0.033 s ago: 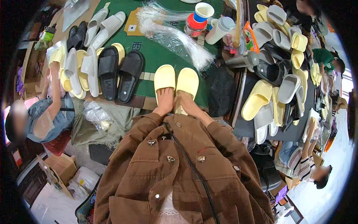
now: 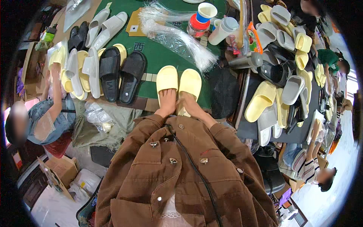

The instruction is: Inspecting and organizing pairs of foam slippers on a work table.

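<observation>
Two pale yellow slide slippers lie side by side at the table's near edge, toes pointing away from me. On the left yellow slipper (image 2: 167,77), my left hand (image 2: 167,101) grips near the foot opening, its fingers bent down. My right hand (image 2: 188,103) is closed about the open heel part of the right yellow slipper (image 2: 190,82); some of its fingertips are hidden. Left of them rest two black slippers (image 2: 132,73), with grey slippers (image 2: 90,72) and more yellow ones beyond.
A bundle of clear plastic bags (image 2: 181,41) spreads over the green table mat (image 2: 155,60). Behind it stand a red-lidded jar (image 2: 198,25), a paper cup (image 2: 206,12) and a white bottle (image 2: 224,30). Mixed slippers (image 2: 261,100) pile up at right. A co-worker (image 2: 56,117) handles a yellow slipper at left.
</observation>
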The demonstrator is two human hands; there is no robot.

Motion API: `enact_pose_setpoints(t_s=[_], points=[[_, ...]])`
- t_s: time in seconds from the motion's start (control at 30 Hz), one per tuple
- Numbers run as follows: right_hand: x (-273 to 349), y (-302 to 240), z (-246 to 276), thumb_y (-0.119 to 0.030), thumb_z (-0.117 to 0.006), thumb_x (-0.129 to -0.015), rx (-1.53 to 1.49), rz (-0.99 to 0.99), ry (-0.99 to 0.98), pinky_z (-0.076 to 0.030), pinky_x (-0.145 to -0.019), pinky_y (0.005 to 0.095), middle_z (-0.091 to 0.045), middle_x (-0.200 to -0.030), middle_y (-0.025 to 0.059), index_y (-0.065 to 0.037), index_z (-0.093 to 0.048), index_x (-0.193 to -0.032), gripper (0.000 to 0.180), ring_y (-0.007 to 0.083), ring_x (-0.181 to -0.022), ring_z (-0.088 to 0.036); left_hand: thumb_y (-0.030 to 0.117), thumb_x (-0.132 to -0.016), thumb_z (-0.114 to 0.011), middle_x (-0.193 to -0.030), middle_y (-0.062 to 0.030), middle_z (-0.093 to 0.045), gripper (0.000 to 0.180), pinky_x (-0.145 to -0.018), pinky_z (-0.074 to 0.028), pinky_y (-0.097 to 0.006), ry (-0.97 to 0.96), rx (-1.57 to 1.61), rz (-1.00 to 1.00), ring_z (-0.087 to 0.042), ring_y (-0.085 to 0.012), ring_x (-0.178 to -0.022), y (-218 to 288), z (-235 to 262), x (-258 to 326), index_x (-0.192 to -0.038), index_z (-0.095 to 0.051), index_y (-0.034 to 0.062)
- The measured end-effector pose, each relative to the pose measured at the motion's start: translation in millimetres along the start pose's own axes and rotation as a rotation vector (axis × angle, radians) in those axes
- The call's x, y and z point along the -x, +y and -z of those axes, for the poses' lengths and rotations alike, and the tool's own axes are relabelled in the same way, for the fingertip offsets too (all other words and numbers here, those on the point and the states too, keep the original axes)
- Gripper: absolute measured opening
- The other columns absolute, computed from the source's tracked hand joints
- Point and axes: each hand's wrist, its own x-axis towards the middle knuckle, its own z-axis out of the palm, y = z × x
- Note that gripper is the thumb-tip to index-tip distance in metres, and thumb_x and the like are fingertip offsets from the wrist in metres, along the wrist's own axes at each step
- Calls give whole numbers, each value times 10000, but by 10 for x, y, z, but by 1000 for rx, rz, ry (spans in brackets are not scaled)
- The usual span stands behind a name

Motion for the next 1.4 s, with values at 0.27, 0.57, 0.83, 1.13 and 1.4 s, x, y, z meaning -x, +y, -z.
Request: enact_pose_setpoints(t_s=[0.27, 0.57, 0.83, 1.13, 1.4], points=[[-13, -118, 55, -19, -401, -804, 26, -9, -23, -313, -961, 411, -420, -1172, 248, 47, -331, -1243, 449, 401, -1128, -377, 341, -791, -586, -1122, -181, -485, 474, -893, -283, -505, -73, 68, 55, -413, -359, -1073, 42, 100, -71, -1086, -467, -11], [-6, -171, 41, -5, -409, -782, 13, -75, 25, -296, -982, 414, -419, -1183, 253, 44, -351, -1226, 451, 398, -1147, -361, 438, -814, -517, -1149, -227, -487, 535, -926, -241, -513, -223, 307, 165, -398, -403, -1095, 34, 103, -144, -1091, -481, -19], [-25, -179, 62, 49, -410, -744, -32, -113, -23, -282, -994, 434, -397, -1235, 251, 46, -347, -1242, 502, 408, -1197, -320, 504, -783, -544, -1216, -216, -444, 655, -956, -211, -491, -129, 201, -15, -362, -389, -1140, -63, 54, -87, -1164, -436, -17], [-31, -161, 50, 44, -411, -726, 8, -112, -55, -255, -1025, 399, -344, -1294, 254, 36, -270, -1303, 594, 398, -1216, -308, 298, -768, -619, -1017, -209, -559, 395, -832, -340, -491, -178, 142, 157, -482, -385, -990, 29, 36, -152, -1000, -537, -11], [73, -172, 106, 27, -412, -757, 19, 8, -62, -247, -1028, 379, -342, -1287, 243, 35, -282, -1314, 571, 373, -1231, -299, 255, -782, -591, -840, -215, -603, 278, -785, -361, -494, -249, 88, 267, -554, -371, -846, 140, -36, -262, -792, -613, -23]])
